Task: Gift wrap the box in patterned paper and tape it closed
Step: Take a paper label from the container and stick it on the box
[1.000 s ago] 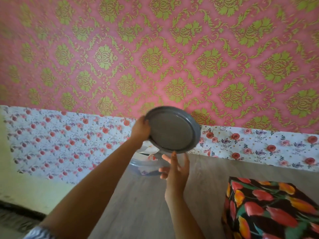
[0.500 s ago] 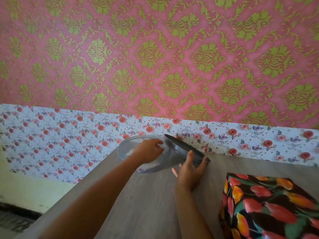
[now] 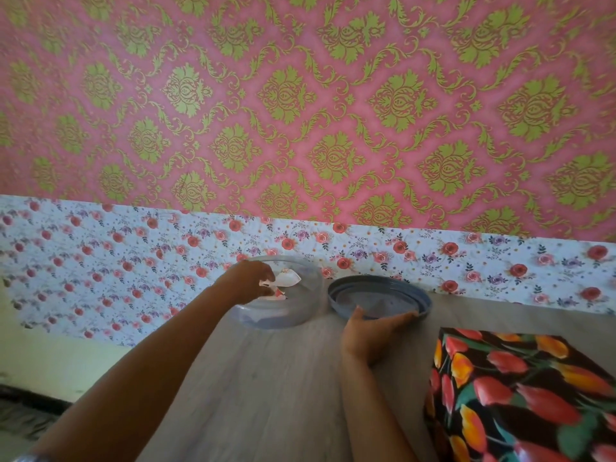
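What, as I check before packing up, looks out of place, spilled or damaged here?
Nothing spilled or damaged. Only the lid is off: it lies on the table beside the open tub, right hand on its near rim. The left hand reaches into the tub at paper scraps. The wrapped box looks neat.

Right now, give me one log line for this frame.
left hand: in clear tub, at paper scraps | right hand: touching grey lid rim | wrapped box: untouched
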Action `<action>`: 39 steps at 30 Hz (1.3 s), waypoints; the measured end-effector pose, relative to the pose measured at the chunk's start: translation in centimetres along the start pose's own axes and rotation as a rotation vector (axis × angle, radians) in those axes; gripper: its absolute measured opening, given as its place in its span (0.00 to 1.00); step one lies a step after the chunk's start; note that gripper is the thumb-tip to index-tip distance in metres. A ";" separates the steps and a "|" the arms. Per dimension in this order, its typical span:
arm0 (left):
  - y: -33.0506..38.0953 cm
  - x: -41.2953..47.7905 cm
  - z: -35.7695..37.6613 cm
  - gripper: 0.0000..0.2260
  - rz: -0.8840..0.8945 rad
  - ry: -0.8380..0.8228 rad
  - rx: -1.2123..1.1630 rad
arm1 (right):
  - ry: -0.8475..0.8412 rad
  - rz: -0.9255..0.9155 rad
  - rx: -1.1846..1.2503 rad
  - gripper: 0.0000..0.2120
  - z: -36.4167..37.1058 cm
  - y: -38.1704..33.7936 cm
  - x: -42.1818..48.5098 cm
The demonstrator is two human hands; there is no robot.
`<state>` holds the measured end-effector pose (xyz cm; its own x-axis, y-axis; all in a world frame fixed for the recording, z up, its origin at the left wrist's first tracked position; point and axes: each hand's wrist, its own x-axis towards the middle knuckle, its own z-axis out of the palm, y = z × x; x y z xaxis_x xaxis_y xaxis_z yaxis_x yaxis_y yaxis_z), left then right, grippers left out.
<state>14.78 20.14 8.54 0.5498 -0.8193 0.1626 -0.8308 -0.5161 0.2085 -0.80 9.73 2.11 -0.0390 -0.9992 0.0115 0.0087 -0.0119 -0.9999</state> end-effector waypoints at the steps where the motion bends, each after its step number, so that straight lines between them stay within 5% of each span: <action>1: -0.4 0.4 -0.1 0.15 -0.002 -0.057 0.031 | -0.010 0.022 -0.038 0.48 0.1 -0.2 -0.1; 8: 0.4 3.1 -0.2 0.12 -0.083 -0.272 0.202 | -0.151 0.028 -0.277 0.26 0.0 -0.3 -0.5; 15: -0.3 3.4 -0.1 0.11 -0.064 -0.187 0.250 | -0.176 -0.017 -0.527 0.26 0.3 -0.4 -1.4; 20: -1.1 2.7 -0.7 0.15 -0.055 -0.072 0.161 | -0.077 -0.095 -0.424 0.28 0.0 -0.5 -2.3; 25: -0.6 1.5 -3.1 0.12 -0.031 0.128 -0.041 | 0.019 -0.478 -0.247 0.29 0.2 -0.9 -4.1; 29: 1.1 -1.0 -6.6 0.10 0.041 0.239 -0.168 | -0.077 -0.665 0.075 0.21 0.2 -2.8 -5.4; 34: 5.0 -6.2 -10.6 0.09 0.195 0.372 -0.242 | -0.486 -0.259 0.409 0.17 -2.1 -6.7 -7.7; 37: 7.9 -10.1 -11.2 0.11 0.297 0.376 -0.276 | -0.576 -0.162 0.521 0.04 -4.7 -8.7 -9.2; 39: 9.9 -12.7 -11.1 0.13 0.364 0.373 -0.342 | -0.565 -0.183 0.505 0.10 -7.2 -9.8 -10.0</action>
<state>0.56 28.18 19.25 0.2816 -0.7531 0.5945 -0.9296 -0.0606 0.3635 -7.65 20.15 11.75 0.4304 -0.8459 0.3148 0.5103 -0.0597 -0.8579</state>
